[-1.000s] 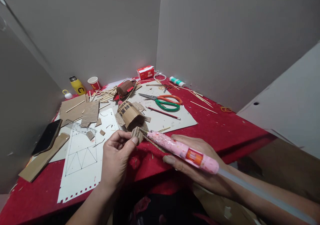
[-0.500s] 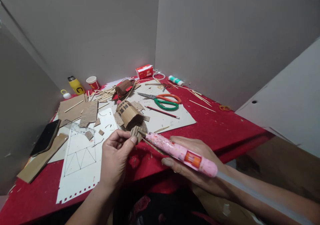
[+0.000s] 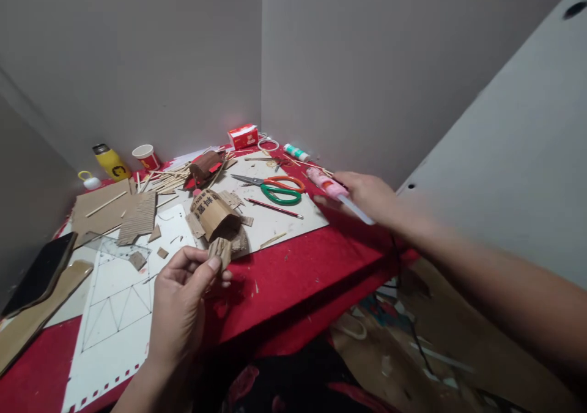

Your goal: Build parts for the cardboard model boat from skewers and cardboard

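Fig.: bench view from the head cam, as I read it remotely. Left hand (image 3: 177, 303) pinches a small corrugated cardboard piece (image 3: 221, 252) btwn thumb and forefinger, other fingers curled under; the piece sits above the near edge of the red table (image 3: 293, 272), just in front of the curved cardboard model (image 3: 214, 214). Right hand (image 3: 367, 196) is closed around a pink glue gun (image 3: 328, 185), fingers wrapped on its body, a clear glue stick (image 3: 360, 212) poking out the rear; it is at the far right of the table, well apart from the piece, nozzle toward the scissors (image 3: 275, 188).

Handling, my judgement: the cardboard piece is v. light, stiff along the flutes but crushes easily; I'd grip it by the flat faces near one edge, light pressure, away from any glued face. The gun is rigid, its body crusted w/ dried glue, so not slippery; nozzle likely hot, so hold mid-body.

Writing: dark characters printed on the model, not legible to me. Yellow bottle (image 3: 111, 163) shows a dark "C"-like mark. Red box (image 3: 243, 136) and red-and-white cup (image 3: 145, 155) carry print too small to read.
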A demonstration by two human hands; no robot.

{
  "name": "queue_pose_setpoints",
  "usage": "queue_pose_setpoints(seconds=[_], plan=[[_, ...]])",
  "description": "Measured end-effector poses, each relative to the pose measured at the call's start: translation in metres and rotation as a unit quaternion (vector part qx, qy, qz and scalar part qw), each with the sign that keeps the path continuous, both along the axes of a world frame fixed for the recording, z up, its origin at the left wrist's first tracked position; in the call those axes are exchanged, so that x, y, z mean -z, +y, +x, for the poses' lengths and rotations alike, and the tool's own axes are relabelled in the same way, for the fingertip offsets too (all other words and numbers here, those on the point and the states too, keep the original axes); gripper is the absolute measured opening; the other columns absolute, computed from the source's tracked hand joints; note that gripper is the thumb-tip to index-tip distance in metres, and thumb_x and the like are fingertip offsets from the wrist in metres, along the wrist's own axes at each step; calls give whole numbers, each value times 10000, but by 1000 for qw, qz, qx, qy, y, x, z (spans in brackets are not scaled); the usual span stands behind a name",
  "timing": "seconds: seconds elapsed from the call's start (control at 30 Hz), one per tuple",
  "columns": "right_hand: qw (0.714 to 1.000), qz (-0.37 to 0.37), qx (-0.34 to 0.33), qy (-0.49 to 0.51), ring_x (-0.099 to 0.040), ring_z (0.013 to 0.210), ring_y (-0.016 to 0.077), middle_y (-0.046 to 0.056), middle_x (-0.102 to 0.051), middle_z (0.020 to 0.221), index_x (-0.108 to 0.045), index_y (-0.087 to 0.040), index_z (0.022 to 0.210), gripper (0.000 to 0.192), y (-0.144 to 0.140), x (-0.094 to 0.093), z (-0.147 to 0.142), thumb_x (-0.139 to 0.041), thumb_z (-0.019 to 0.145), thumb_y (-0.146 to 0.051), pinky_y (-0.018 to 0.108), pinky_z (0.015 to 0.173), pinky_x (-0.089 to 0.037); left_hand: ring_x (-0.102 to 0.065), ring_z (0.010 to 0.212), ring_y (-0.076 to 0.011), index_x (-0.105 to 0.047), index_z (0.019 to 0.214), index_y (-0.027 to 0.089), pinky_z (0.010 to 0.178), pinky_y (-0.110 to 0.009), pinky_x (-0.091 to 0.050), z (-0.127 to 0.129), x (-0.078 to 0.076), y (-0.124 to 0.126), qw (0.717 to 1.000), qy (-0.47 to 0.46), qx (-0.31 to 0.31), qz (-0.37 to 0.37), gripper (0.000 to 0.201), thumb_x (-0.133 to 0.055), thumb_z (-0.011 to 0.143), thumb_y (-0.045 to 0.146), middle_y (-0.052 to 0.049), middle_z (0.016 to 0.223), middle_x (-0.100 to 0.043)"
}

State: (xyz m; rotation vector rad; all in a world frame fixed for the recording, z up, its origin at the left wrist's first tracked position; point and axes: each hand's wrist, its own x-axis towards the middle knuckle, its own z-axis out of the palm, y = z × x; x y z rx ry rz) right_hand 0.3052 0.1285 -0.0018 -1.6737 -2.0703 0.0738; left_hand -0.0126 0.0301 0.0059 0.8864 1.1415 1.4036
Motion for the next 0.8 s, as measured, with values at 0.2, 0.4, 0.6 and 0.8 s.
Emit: queue_pose_setpoints(seconds=[0.2, 0.4, 0.6, 0.8], plan=[[987, -119, 28, -106, -608, 737, 262, 142, -683, 877, -661, -169, 874, 263, 35, 0, 34, -671, 745, -398, 329, 583, -397, -659, 531, -121, -601, 725, 167, 564, -198, -531, 2, 0, 0, 1000, -8, -3, -11, 224, -811, 656, 205, 31, 580, -658], [994, 5, -63, -86, -601, 924, 254, 142, -661, 1026, -651, -165, 1071, 284, -5, -12, -14, -468, 928, -328, 366, 778, -455, -653, 532, -110, -607, 735, 169, 571, -189, -530, 1, 4, 2, 1000, 9, 1, -15, 207, -802, 676, 205, 35, 575, -656], [929, -58, -319, -180, -583, 817, 199, 112, -649, 894, -688, -130, 896, 198, -19, -13, -85, -495, 925, -163, 299, 707, -429, -658, 540, -111, -604, 743, 168, 572, -188, -531, 2, 5, 3, 1000, 24, -2, -17, 219, -807, 675, 215, 25, 606, -676], [917, -86, -336, -200, -541, 744, 167, 88, -629, 839, -624, -128, 848, 219, -11, -19, -90, -427, 944, -120, 278, 685, -401, -651, 545, -106, -606, 768, 176, 572, -184, -525, -1, 8, 2, 1000, 18, 11, -16, 184, -779, 717, 207, 26, 588, -667]])
